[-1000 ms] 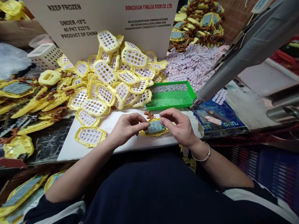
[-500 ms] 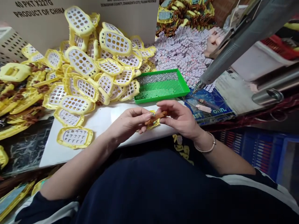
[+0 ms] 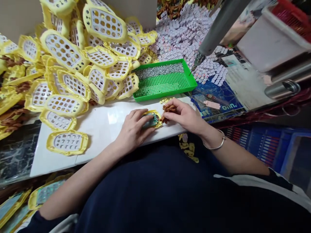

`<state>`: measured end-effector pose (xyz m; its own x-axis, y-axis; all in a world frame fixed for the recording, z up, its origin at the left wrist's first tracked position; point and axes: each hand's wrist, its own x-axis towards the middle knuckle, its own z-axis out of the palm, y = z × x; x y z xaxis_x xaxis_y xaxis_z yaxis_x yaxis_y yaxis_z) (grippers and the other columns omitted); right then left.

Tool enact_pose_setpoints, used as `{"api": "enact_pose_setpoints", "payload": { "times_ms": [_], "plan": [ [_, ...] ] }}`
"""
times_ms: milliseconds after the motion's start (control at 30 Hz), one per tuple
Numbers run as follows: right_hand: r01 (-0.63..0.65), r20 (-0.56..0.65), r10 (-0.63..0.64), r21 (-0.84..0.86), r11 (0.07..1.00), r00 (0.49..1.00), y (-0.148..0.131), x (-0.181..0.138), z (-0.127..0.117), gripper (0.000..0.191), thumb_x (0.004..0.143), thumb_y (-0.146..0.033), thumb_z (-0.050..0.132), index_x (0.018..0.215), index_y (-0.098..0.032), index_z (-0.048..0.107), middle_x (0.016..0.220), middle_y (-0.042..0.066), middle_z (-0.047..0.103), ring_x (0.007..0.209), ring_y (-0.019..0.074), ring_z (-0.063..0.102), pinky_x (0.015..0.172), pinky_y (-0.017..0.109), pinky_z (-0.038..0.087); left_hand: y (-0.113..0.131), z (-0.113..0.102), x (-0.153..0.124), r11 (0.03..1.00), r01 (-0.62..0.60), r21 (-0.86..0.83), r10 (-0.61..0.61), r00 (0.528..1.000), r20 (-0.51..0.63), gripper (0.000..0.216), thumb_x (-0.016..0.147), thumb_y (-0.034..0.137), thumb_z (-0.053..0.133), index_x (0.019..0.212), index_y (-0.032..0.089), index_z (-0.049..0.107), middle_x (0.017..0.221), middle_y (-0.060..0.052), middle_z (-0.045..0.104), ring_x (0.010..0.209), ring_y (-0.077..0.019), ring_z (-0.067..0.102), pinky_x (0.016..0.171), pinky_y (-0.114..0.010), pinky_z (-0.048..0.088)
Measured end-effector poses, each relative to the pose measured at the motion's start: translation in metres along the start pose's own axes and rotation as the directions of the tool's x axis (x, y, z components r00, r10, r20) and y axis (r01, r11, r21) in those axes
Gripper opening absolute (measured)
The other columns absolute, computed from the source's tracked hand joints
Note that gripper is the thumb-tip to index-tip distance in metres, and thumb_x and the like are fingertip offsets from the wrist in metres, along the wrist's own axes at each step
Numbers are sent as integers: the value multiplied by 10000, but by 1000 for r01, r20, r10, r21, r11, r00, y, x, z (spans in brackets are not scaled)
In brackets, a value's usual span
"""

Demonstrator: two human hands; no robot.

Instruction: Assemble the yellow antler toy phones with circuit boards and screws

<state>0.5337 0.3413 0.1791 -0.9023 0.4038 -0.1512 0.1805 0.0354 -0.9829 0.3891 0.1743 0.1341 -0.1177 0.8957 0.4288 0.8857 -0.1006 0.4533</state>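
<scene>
My left hand (image 3: 134,127) is closed over a yellow plastic shell (image 3: 158,117) that lies on the white board. A green circuit board (image 3: 154,120) shows inside the shell, and my fingers cover its left part. With my right hand (image 3: 187,115) I pinch a knobbly brown plastic piece (image 3: 169,111) at the shell's right end. Whether the piece touches the shell I cannot tell. Small yellow parts (image 3: 167,101) lie on the board just beyond the brown piece.
Behind my hands is a green perforated tray (image 3: 165,92) of small screws. An electric screwdriver (image 3: 206,45) hangs at its right corner. Yellow shells with white grilles (image 3: 104,24) are heaped at left; white button strips (image 3: 179,35) pile up behind. A pale bin (image 3: 264,42) stands right.
My left hand has let go of the brown piece and come down onto the yellow shell. My right hand keeps the brown piece, now lower over the shell's end. The view has tilted down.
</scene>
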Motion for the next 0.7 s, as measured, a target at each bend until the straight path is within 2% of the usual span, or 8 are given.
{"api": "enact_pose_setpoints", "payload": {
  "times_ms": [100,300,433,567,700],
  "plan": [
    [-9,19,9,-26,1000,1000,8,0,9,205,801,-244,596,967,-170,500,773,-13,577,656,97,567,627,254,473,1,-5,-11,998,55,-11,-55,998,-30,259,920,277,557,1123,127,611,1168,-178,612,1060,-266,568,901,-453,488],
    [3,80,2,-67,998,997,11,4,19,232,819,-242,575,1030,-172,508,808,-19,551,648,85,541,616,245,464,2,-8,-20,994,104,-13,-105,994,-37,219,925,293,540,1108,188,598,1211,-144,598,1079,-259,561,910,-466,479],
    [67,55,-56,-218,974,997,11,8,22,251,799,-273,599,1019,-159,560,855,10,601,762,119,566,711,271,472,-1,-7,-19,996,83,-28,-84,996,-42,215,915,287,554,1097,184,601,1200,-146,602,1072,-264,558,897,-461,481],
    [139,44,-133,-417,898,990,8,10,25,201,806,-257,583,986,-168,589,881,25,657,776,138,581,752,287,461,-3,-9,-19,996,78,-48,-79,997,-16,224,910,299,557,1101,192,606,1205,-147,600,1076,-271,549,896,-469,476],
    [239,97,-225,-579,780,970,7,11,27,169,818,-234,571,965,-158,603,884,41,670,767,144,578,745,275,453,-5,-10,-18,995,77,-65,-77,997,0,220,909,302,556,1093,197,615,1192,-142,607,1076,-269,545,899,-469,473]
  ]
}}
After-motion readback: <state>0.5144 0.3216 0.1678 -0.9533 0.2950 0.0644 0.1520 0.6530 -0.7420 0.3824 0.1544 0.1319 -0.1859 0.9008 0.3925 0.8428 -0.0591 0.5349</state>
